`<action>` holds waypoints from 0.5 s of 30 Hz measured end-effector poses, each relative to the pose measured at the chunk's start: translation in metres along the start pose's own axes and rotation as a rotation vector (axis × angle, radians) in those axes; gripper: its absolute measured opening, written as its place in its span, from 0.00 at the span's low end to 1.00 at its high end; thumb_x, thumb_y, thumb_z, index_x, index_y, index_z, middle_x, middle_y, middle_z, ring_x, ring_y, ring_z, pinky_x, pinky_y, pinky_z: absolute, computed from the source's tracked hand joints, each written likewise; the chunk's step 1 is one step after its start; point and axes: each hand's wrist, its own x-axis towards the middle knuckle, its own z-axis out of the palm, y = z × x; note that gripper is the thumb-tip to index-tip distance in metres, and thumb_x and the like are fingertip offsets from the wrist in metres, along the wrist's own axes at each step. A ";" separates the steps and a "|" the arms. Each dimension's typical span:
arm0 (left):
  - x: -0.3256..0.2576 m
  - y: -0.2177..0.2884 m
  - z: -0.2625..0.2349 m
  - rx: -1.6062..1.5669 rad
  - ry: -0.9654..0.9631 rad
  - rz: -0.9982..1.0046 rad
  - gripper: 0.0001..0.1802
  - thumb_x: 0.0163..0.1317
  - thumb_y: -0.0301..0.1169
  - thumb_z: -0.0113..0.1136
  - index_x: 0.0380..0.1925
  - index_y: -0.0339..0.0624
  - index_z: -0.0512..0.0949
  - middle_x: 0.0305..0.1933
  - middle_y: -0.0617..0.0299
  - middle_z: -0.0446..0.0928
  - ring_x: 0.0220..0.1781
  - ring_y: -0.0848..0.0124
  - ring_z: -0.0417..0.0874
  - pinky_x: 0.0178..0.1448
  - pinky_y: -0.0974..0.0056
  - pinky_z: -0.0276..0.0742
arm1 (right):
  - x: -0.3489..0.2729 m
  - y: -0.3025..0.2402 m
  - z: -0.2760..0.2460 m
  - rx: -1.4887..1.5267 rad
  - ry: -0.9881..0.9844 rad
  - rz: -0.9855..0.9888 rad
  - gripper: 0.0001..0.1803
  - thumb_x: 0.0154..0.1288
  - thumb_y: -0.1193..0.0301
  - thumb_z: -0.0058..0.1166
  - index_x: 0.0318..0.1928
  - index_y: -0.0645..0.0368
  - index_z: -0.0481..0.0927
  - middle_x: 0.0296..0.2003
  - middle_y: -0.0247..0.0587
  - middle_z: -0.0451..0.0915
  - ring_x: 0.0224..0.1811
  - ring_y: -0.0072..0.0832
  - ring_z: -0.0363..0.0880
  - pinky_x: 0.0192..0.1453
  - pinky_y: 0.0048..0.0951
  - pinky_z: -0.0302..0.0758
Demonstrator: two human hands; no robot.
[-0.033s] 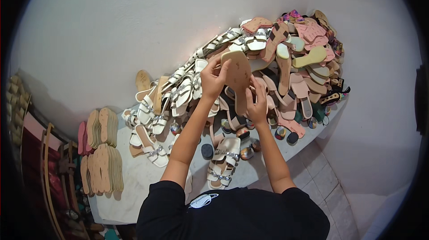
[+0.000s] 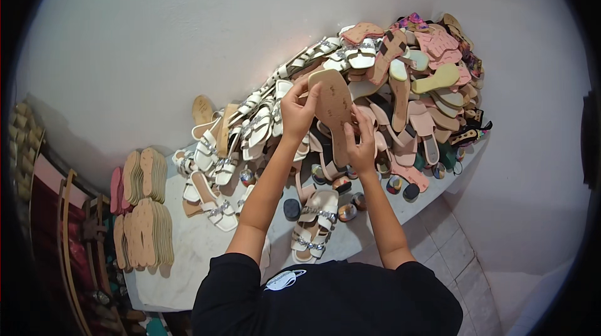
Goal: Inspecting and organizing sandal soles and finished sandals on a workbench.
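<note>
A tan shoe insole [image 2: 332, 101] with small dark marks is held up above the shoe pile, its wide end away from me. My left hand [image 2: 300, 107] grips its left edge near the wide end, thumb on the face. On its right edge, near the narrow heel part, my right hand [image 2: 361, 142] is closed with thumb and fingers. Below and behind it lie many white strap sandals [image 2: 256, 126] with shiny trim and several pink slides [image 2: 421, 120]. Nearer to me, a pair of white sandals [image 2: 315, 226] rests between my forearms.
Stacks of tan insoles [image 2: 147, 232] stand on the left of the pale tabletop [image 2: 194, 261], with pink ones [image 2: 117, 189] beside them. Loose heels, one black [image 2: 292, 209], lie along the front edge. Walls border the table behind and at right. A wooden rack [image 2: 66, 242] stands at far left.
</note>
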 end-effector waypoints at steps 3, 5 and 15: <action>-0.021 0.000 -0.021 -0.241 0.008 -0.126 0.16 0.59 0.32 0.56 0.43 0.31 0.74 0.37 0.60 0.78 0.34 0.80 0.77 0.34 0.78 0.73 | -0.019 -0.012 -0.001 0.208 -0.015 0.191 0.21 0.60 0.75 0.48 0.56 0.59 0.67 0.48 0.39 0.69 0.42 0.22 0.71 0.41 0.22 0.70; -0.039 -0.004 -0.040 -0.155 -0.052 -0.327 0.16 0.62 0.35 0.53 0.44 0.33 0.74 0.34 0.63 0.78 0.30 0.82 0.76 0.31 0.79 0.70 | -0.032 -0.011 0.000 0.246 -0.019 0.174 0.22 0.59 0.77 0.50 0.56 0.59 0.67 0.46 0.36 0.71 0.39 0.18 0.71 0.39 0.19 0.71; -0.144 -0.013 -0.067 -0.394 -0.073 -0.636 0.18 0.66 0.38 0.44 0.47 0.36 0.71 0.38 0.62 0.78 0.33 0.77 0.80 0.37 0.72 0.79 | -0.108 -0.029 -0.012 0.093 -0.330 0.307 0.24 0.57 0.77 0.51 0.56 0.61 0.65 0.52 0.48 0.66 0.52 0.31 0.69 0.51 0.28 0.69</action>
